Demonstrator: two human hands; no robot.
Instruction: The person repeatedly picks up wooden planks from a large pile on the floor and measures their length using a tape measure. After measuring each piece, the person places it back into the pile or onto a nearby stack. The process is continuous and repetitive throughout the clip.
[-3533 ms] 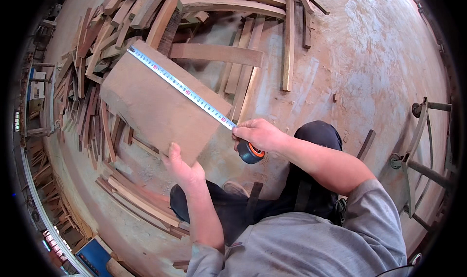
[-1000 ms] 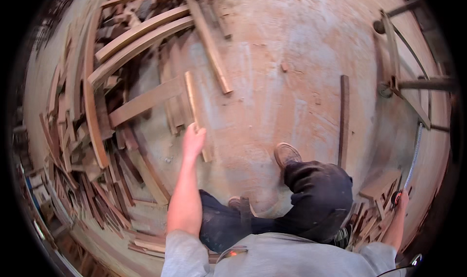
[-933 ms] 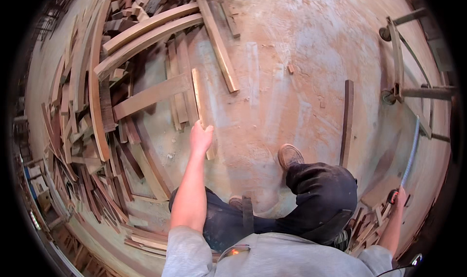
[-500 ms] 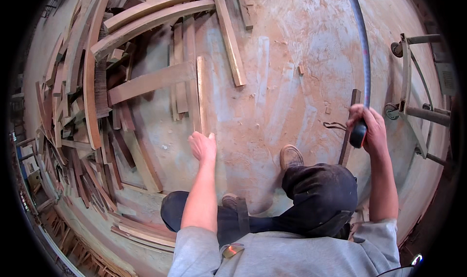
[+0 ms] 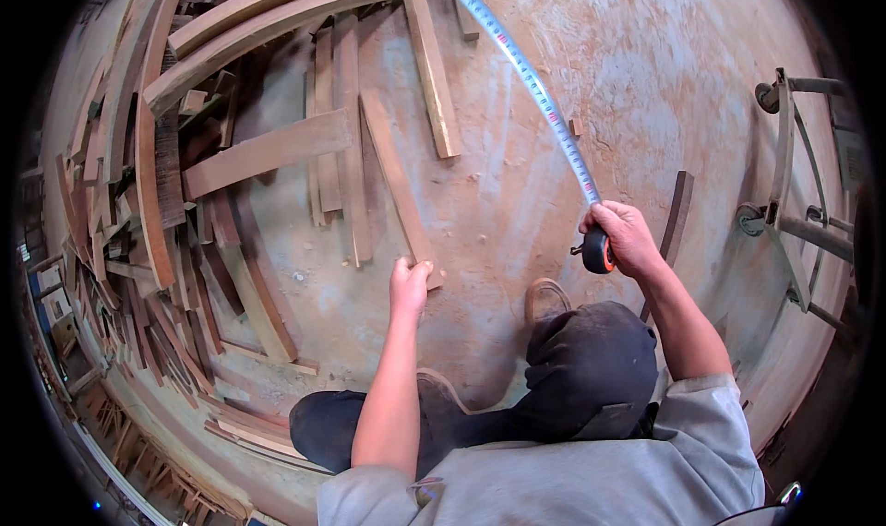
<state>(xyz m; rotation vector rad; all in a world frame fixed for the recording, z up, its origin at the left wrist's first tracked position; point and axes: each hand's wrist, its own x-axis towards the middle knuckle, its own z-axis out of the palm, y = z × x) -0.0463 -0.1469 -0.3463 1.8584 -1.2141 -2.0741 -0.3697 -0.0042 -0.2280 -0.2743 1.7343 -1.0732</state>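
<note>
The left hand (image 5: 409, 286) reaches forward to the near end of a narrow slat (image 5: 395, 180) on the dusty floor (image 5: 646, 83). Its fingers curl over that end and touch it; whether they pinch it or only rest there cannot be told. From the fingertips the slat's long axis runs away and a little to the left, and its far end lies beside a broader plank (image 5: 268, 152) that crosses at an angle.

The right hand (image 5: 626, 235) is clenched around a tape measure (image 5: 597, 249), a round black case with an orange rim that sits just below the knuckles. The tape blade (image 5: 531, 83) comes out past the fingers and runs up and leftward in a long bowed line toward the top edge; it is pale, with small dark and red markings along it.

Left of the left fingers a heap of curved and straight boards (image 5: 148, 185) crowds the floor as far as the rim. Between the two hands and beyond the right fingers the floor is open. A short dark stick (image 5: 678, 217) lies just right of the right hand, and a metal frame (image 5: 784, 203) stands farther right. A shoe (image 5: 546, 297) rests just below and between the hands.
</note>
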